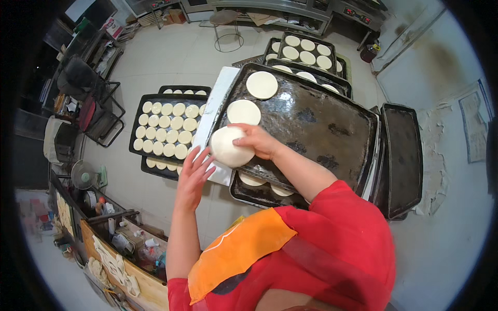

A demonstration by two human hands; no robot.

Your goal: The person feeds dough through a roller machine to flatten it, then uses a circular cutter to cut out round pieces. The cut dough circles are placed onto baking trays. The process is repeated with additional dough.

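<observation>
From here I can't follow the fingertips of the right hand, which pass behind the dough round; that round also blocks the near-left corner of the large dark tray, and the lower tray shows only partly beneath. My right forearm reaches across the large tray's near edge, its grip closed on the round's right side, thumb over the face. My left hand is raised, fingers spread, its grip clasping nothing; I can't tell whether its fingertips touch the round. The round sits between both hands, at the large tray's left edge, just nearer me than the two flat rounds lying along that edge
</observation>
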